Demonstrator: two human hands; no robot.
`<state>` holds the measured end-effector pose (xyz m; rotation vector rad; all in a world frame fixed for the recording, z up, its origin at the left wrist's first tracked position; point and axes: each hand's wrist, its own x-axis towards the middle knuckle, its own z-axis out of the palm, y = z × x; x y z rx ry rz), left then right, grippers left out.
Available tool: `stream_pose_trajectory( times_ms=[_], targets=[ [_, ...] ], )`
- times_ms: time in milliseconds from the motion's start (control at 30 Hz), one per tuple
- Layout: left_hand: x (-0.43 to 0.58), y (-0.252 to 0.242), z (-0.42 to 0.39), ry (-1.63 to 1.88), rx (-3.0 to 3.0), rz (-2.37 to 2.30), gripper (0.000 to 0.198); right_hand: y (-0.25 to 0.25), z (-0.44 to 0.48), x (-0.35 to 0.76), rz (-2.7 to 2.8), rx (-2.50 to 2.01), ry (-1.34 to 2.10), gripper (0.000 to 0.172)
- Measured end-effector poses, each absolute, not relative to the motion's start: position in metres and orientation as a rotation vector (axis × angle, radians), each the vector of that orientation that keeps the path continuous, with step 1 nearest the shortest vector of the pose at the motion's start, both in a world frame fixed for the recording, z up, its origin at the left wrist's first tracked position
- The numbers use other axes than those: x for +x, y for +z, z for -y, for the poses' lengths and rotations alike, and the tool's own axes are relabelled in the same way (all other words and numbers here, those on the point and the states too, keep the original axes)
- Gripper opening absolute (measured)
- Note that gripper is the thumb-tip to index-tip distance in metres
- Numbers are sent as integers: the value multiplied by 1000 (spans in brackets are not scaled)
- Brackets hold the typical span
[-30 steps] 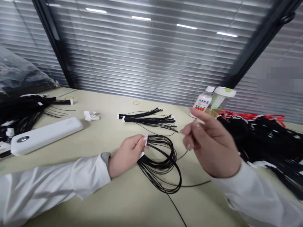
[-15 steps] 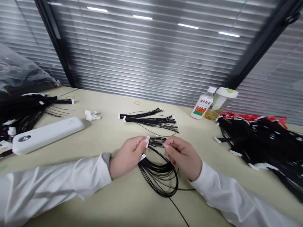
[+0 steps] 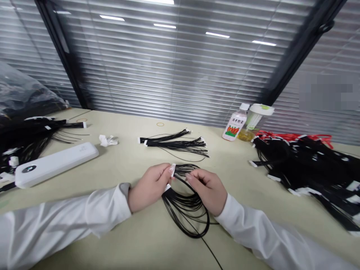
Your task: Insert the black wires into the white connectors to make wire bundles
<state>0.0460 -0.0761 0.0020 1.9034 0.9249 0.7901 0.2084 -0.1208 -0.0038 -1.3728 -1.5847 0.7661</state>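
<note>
My left hand (image 3: 150,186) pinches the white connector end of a black wire harness (image 3: 182,204) between thumb and fingers. The harness's thin wires run right from the connector and curve down in loops. A second white connector (image 3: 167,187) shows just below my left fingers. My right hand (image 3: 208,189) is closed around the wires at the right side of the loop; the fingertips hide exactly which strands it grips. Beyond my hands, further wire harnesses (image 3: 177,143) lie side by side, white connectors at their left ends.
On the left are a white power bank (image 3: 57,164), crumpled tissue (image 3: 108,140) and a heap of black harnesses (image 3: 30,135). A bottle (image 3: 234,123) and a lidded cup (image 3: 255,122) stand at the back right, near a larger harness pile (image 3: 306,165) with red ties (image 3: 323,139).
My right hand has moved slightly left, nearer the connector, and its fingers have closed further over the wires. My left hand keeps its pinch. The whole view has shifted a little.
</note>
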Motion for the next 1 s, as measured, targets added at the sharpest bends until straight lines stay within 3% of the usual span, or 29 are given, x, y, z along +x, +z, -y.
stream_pose_trajectory(
  times_ms=[600, 1000],
  targets=[
    [46, 1, 76, 768, 1980, -907, 35, -11, 119, 210, 1583, -1352, 708, 29],
    [46, 2, 77, 720, 2050, -890, 33, -10, 123, 210, 1744, -1270, 472, 17]
  ],
)
